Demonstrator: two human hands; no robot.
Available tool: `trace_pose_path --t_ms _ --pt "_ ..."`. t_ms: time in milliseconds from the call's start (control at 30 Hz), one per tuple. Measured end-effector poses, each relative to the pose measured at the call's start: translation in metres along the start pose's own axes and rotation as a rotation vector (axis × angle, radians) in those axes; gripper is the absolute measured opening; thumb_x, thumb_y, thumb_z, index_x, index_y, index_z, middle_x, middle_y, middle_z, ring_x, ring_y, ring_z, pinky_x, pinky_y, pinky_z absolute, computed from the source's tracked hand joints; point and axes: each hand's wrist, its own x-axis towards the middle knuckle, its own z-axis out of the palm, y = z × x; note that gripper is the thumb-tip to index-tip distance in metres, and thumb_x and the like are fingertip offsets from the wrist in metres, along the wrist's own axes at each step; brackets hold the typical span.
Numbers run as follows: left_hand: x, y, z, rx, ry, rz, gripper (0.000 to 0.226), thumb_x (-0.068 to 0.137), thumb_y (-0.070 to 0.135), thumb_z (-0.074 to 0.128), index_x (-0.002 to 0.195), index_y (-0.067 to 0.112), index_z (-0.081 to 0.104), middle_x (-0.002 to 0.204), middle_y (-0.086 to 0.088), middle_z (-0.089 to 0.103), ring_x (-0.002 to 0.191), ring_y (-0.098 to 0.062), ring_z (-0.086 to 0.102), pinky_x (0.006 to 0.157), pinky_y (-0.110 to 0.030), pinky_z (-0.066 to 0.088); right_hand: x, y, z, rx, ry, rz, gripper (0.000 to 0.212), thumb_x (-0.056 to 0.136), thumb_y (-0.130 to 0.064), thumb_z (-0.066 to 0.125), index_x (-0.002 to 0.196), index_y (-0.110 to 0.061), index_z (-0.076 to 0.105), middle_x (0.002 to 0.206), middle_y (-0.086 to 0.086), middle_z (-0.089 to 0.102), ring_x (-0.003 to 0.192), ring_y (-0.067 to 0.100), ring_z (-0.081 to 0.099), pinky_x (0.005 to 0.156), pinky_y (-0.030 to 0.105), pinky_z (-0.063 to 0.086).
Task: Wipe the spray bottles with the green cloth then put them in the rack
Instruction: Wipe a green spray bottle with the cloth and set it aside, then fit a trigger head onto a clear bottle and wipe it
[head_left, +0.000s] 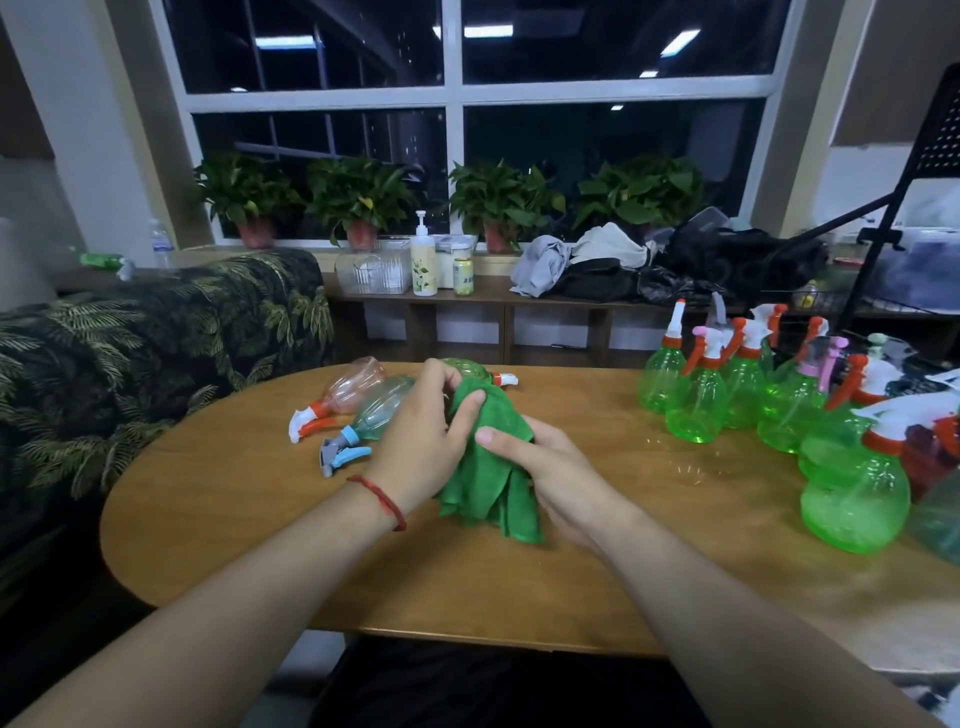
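Note:
My left hand (426, 431) and my right hand (545, 467) both grip the bunched green cloth (488, 478) above the middle of the wooden table (363, 571). Just behind my left hand lies a green spray bottle (475, 370) on its side, its white nozzle pointing right. A pale blue bottle (374, 410) with a blue trigger and a pink bottle (353, 387) with an orange trigger lie on their sides to the left. Several green spray bottles (696, 395) stand upright at the right.
A leaf-patterned sofa (130, 364) borders the table's left side. Behind the table, a low shelf (493, 301) carries a lotion pump bottle, a can, clear boxes and piled clothes. A black rack frame (893, 208) rises at the far right. Potted plants line the window sill.

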Motion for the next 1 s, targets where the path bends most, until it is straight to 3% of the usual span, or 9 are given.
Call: trace_pose_path --t_ms 100,233,400,500,633,700,833,933,1000 --pt "-0.001 -0.009 0.003 -0.061 -0.073 -0.103 0.021 0.104 0.039 0.065 0.1 0.026 0.049 0.08 0.005 0.056 0.063 -0.01 0.05 0.059 -0.029 0.044 0.004 0.005 -0.003 -0.066 0.112 0.008 0.023 0.096 -0.011 0.077 0.119 -0.007 0.076 0.113 0.016 0.08 0.108 0.035 0.077 0.099 0.047 0.06" --pt "0.003 -0.024 -0.015 -0.277 -0.139 -0.298 0.018 0.101 0.035 0.071 0.104 0.027 0.056 0.101 0.001 0.064 0.083 -0.02 0.068 0.069 -0.049 0.063 0.008 0.013 -0.019 0.132 0.126 0.075 0.03 0.1 -0.012 0.07 0.128 -0.002 0.071 0.121 0.024 0.076 0.113 0.043 0.074 0.099 0.054 0.059" --pt "0.011 -0.08 -0.056 0.197 -0.188 -0.356 0.026 0.101 0.035 0.069 0.123 0.025 0.057 0.121 0.005 0.064 0.102 -0.012 0.064 0.081 -0.029 0.051 0.012 0.031 -0.044 0.405 0.262 0.129 0.039 0.102 -0.015 0.065 0.139 -0.005 0.064 0.128 0.024 0.074 0.116 0.044 0.073 0.084 0.055 0.063" --pt "0.01 -0.115 -0.07 0.482 -0.3 -0.454 0.049 0.097 0.044 0.072 0.138 0.029 0.051 0.137 -0.003 0.059 0.128 -0.024 0.055 0.105 -0.045 0.051 0.011 0.038 -0.052 0.443 0.314 0.119 0.039 0.102 -0.016 0.066 0.14 -0.008 0.063 0.128 0.022 0.074 0.118 0.043 0.073 0.092 0.058 0.061" --pt "0.004 -0.13 -0.072 0.495 -0.427 -0.561 0.07 0.097 0.056 0.067 0.155 0.031 0.036 0.125 0.002 0.063 0.113 -0.022 0.059 0.092 -0.037 0.05 0.007 0.038 -0.056 0.47 0.3 0.083 0.041 0.1 -0.016 0.068 0.14 -0.009 0.063 0.13 0.02 0.074 0.119 0.04 0.073 0.096 0.057 0.059" --pt "0.002 -0.133 -0.071 0.512 -0.458 -0.586 0.073 0.097 0.064 0.063 0.153 0.025 0.038 0.13 0.002 0.062 0.112 -0.02 0.06 0.094 -0.038 0.052 0.006 0.037 -0.056 0.476 0.291 0.058 0.05 0.094 -0.019 0.072 0.142 -0.007 0.062 0.133 0.021 0.073 0.121 0.041 0.072 0.097 0.056 0.059" --pt "0.0 -0.118 -0.062 0.526 -0.464 -0.469 0.049 0.101 0.056 0.061 0.136 0.022 0.057 0.103 0.011 0.072 0.095 -0.013 0.065 0.083 -0.036 0.054 0.004 0.038 -0.056 0.464 0.29 0.048 0.057 0.089 -0.021 0.074 0.143 -0.008 0.06 0.134 0.021 0.072 0.122 0.041 0.071 0.099 0.057 0.057" --pt "0.001 -0.097 -0.057 0.257 -0.307 -0.367 0.013 0.104 0.04 0.062 0.107 0.03 0.069 0.085 0.008 0.078 0.083 -0.013 0.073 0.084 -0.042 0.061 0.003 0.038 -0.056 0.46 0.279 0.046 0.058 0.089 -0.02 0.075 0.143 -0.007 0.06 0.135 0.022 0.071 0.122 0.042 0.071 0.1 0.058 0.057" --pt "0.009 -0.095 -0.062 0.337 -0.202 -0.248 0.012 0.102 0.028 0.062 0.112 0.029 0.069 0.098 0.012 0.073 0.093 -0.014 0.07 0.089 -0.04 0.058 0.003 0.038 -0.055 0.446 0.287 0.043 0.059 0.088 -0.021 0.076 0.144 -0.008 0.061 0.135 0.022 0.071 0.122 0.042 0.071 0.101 0.059 0.056"
